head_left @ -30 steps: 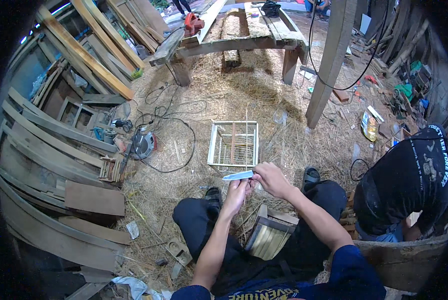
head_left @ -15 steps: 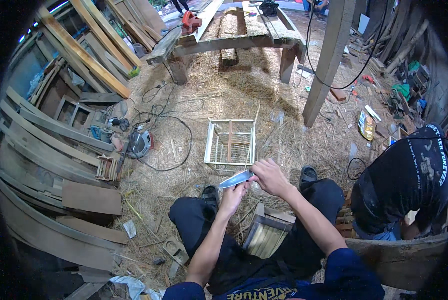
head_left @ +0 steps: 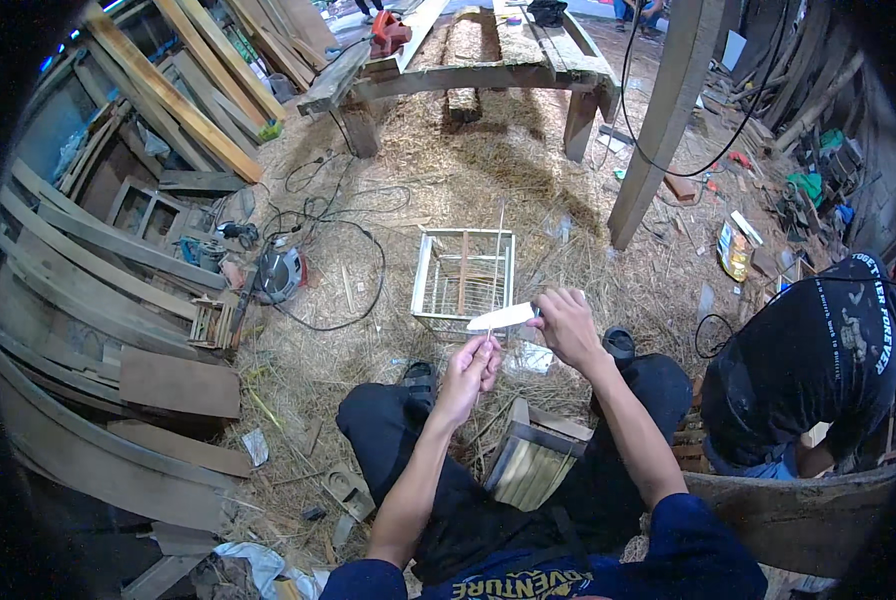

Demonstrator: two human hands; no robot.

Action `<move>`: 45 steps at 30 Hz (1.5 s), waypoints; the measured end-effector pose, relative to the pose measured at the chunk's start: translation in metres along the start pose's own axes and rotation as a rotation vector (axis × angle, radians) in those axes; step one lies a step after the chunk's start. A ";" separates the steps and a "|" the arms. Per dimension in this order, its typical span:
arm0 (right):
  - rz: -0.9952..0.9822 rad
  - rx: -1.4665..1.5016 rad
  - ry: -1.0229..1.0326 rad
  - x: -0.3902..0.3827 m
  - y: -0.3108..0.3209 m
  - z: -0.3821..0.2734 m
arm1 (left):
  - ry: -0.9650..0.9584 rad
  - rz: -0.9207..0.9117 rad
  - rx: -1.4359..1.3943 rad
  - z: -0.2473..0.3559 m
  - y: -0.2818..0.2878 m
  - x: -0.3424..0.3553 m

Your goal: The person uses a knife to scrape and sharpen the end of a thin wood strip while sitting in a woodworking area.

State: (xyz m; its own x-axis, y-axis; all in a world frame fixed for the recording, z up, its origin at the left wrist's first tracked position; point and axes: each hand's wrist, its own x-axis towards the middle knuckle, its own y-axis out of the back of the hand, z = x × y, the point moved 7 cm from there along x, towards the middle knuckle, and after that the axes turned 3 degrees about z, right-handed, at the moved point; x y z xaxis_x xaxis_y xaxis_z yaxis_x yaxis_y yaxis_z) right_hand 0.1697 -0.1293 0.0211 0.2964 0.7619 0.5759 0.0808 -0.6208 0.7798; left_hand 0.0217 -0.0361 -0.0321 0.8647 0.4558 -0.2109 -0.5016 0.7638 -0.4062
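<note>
My right hand (head_left: 571, 325) grips a knife (head_left: 501, 317), its pale blade pointing left. My left hand (head_left: 467, 376) pinches a thin wooden stick (head_left: 499, 256) that runs away from me, past the blade. The blade lies across the stick just beyond the left fingertips; whether it touches cannot be told. Behind the hands, on the littered floor, stands a small cage-like wooden frame (head_left: 422, 275) with thin bars and a brown strip across its top. A wooden block-like piece (head_left: 534, 464) sits between my legs.
A wooden workbench (head_left: 448, 82) carries a red power tool (head_left: 390, 35). A post (head_left: 663, 130) rises at right, near a crouching person (head_left: 813, 370). Leaning boards (head_left: 173, 95) line the left. A circular saw (head_left: 282, 272) and black cables (head_left: 373, 240) lie on the shavings.
The knife has moved right and levelled out, with my right hand shifting right and the blade now brighter. My hands are farther apart, and the stick stands more nearly straight ahead.
</note>
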 end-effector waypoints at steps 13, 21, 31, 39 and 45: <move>0.114 -0.147 -0.224 -0.005 0.020 0.035 | 0.070 -0.069 0.092 -0.005 -0.007 -0.005; 0.087 -0.012 -0.242 -0.008 0.005 0.023 | 0.091 0.052 0.168 -0.003 0.003 0.002; -0.014 0.119 -0.197 -0.006 -0.019 0.008 | -0.045 0.154 0.054 0.004 0.007 0.014; -0.074 0.164 -0.126 -0.008 -0.017 -0.001 | 0.062 0.140 0.139 -0.002 0.014 0.010; -0.047 0.174 -0.066 -0.007 -0.013 -0.009 | 0.125 0.049 0.126 -0.019 -0.005 0.000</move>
State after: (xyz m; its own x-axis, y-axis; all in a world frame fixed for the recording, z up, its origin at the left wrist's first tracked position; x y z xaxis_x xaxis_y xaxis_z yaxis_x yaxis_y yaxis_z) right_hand 0.1580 -0.1253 0.0088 0.3502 0.7803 0.5182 0.2577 -0.6121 0.7476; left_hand 0.0249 -0.0487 -0.0470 0.8317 0.4394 -0.3394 -0.5353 0.7969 -0.2802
